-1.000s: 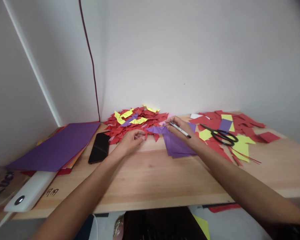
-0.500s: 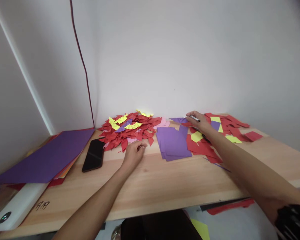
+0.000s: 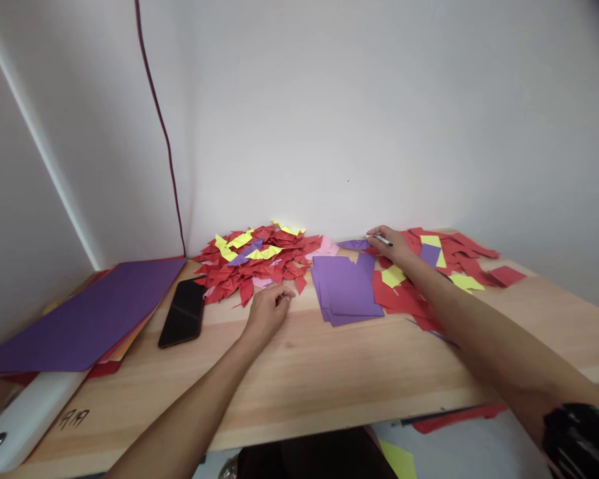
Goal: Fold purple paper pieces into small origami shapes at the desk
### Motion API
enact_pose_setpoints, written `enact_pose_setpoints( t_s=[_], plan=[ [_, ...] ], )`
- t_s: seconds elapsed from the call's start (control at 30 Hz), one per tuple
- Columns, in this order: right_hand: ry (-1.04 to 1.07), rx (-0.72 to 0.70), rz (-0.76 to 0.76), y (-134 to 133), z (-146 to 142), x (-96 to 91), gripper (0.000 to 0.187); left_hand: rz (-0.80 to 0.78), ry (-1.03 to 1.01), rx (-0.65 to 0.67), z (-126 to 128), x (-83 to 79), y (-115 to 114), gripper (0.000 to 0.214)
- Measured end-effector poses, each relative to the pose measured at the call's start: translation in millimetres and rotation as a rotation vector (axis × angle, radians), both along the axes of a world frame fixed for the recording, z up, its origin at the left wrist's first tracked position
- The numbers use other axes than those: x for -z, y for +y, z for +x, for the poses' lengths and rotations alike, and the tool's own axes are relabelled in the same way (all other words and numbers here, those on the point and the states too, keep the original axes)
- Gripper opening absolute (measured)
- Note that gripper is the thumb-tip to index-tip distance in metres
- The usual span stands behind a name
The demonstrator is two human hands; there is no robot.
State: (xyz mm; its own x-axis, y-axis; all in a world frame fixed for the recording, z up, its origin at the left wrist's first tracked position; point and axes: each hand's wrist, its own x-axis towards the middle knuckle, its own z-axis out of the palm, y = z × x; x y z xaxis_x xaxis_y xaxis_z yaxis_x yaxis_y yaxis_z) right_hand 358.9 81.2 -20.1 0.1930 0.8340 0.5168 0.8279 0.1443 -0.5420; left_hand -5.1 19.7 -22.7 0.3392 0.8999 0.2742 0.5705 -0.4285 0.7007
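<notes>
My right hand (image 3: 392, 244) reaches to the far side of the wooden table (image 3: 304, 372), closed on a white pen with a black tip (image 3: 382, 239). Its fingers touch a small purple paper piece (image 3: 354, 245) near the wall. My left hand (image 3: 268, 307) rests on the table with its fingers loosely curled, just in front of a heap of folded red and yellow paper triangles (image 3: 257, 261). I cannot make out anything in it. A stack of purple paper squares (image 3: 344, 289) lies between the two hands.
A black phone (image 3: 182, 311) lies left of my left hand. Large purple sheets (image 3: 84, 316) over other coloured sheets sit at the far left, with a white device (image 3: 22, 422) in front. Red, yellow and purple offcuts (image 3: 449, 263) cover the right. A dark red cable (image 3: 157, 126) runs down the wall.
My right hand carried the pen from the purple stack to the back of the table, near the wall. My left hand drew slightly back from the heap. The scissors are now hidden.
</notes>
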Motion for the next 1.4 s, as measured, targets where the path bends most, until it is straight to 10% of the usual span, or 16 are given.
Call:
enact_pose_setpoints(
  t_s=[0.2,0.5,1.0,1.4],
  plan=[
    [0.365,-0.166,0.0,-4.2,-39.0,-37.9,0.026,-0.001,0.004,0.009,-0.2,3.3,1.6,0.024],
    [0.259,-0.51,0.029,19.9,-141.2,-57.2,0.033,0.004,-0.032,0.031,-1.3,11.5,5.4,0.028],
    [0.152,-0.436,0.188,69.8,-252.2,-68.7,0.017,0.014,-0.065,0.074,-3.2,10.9,3.4,0.031],
    [-0.135,-0.393,0.167,96.2,-276.1,-62.3,0.03,0.017,-0.088,0.113,-5.4,17.8,7.7,0.031]
  ],
)
